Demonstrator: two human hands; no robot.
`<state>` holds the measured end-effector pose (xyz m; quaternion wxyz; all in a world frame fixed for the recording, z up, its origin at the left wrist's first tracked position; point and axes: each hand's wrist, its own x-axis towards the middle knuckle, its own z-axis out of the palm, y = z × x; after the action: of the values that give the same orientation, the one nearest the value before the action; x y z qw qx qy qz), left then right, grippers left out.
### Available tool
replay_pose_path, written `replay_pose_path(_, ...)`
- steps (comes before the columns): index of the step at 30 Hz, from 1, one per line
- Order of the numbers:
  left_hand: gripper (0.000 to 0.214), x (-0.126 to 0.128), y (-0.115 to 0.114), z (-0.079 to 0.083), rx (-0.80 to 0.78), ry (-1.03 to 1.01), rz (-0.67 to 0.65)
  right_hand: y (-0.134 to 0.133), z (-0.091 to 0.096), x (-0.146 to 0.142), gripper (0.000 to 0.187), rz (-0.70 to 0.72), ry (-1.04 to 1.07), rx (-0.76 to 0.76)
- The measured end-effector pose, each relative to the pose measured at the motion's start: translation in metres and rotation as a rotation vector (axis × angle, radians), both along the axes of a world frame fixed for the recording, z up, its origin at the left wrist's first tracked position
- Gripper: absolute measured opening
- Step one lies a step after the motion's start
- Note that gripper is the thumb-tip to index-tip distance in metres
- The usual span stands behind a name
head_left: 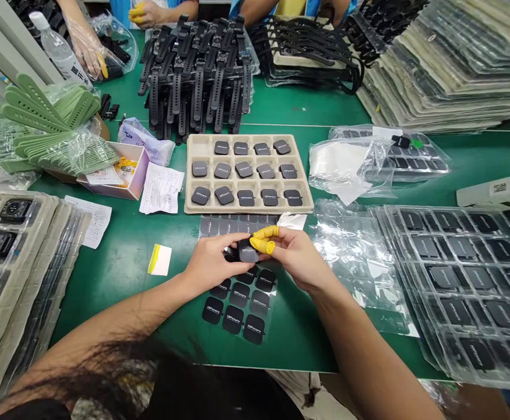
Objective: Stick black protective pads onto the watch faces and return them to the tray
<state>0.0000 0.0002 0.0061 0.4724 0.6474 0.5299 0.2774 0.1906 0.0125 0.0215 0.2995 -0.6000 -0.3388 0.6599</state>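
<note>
dark square piece (pixel 248 252): raised over the green table (pixel 307 350), between both hands.
left hand (pixel 211 259): grasping the piece by its left side, thumb below.
right hand (pixel 301 256): yellow-capped fingertips (pixel 266 232) pinching its upper right.
film sheet (pixel 239 295): printed dark squares, lying under the hands.
beige tray (pixel 200 143): just beyond, i count fourteen similar squares inside.
black straps (pixel 197 81): heaped farther off, near a co-worker's hand (pixel 145 13).

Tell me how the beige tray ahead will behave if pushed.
The beige tray probably slides rather than tips, being broad and low. It's likely light, as its molded walls look thin. The black square pieces inside might shift; several sit askew.
</note>
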Motion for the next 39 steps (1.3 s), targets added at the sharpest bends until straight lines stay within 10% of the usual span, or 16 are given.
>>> replay_pose_path(21,0.052,-0.001,0.000,0.001,-0.033,-0.026,0.010,-0.001,0.002,-0.005,0.041,-0.005,-0.037,-0.009)
replay_pose_path(28,0.051,0.000,0.000,0.002,-0.083,-0.042,0.053,-0.008,0.011,0.004,0.037,0.017,-0.659,0.470)
replay_pose_path(34,0.052,0.000,-0.001,0.000,-0.081,-0.086,0.042,-0.011,-0.002,-0.002,0.035,0.194,-0.293,0.196)
replay_pose_path(39,0.048,0.000,0.000,-0.006,-0.027,-0.179,0.028,-0.017,-0.010,-0.004,0.042,0.168,-0.267,0.246)
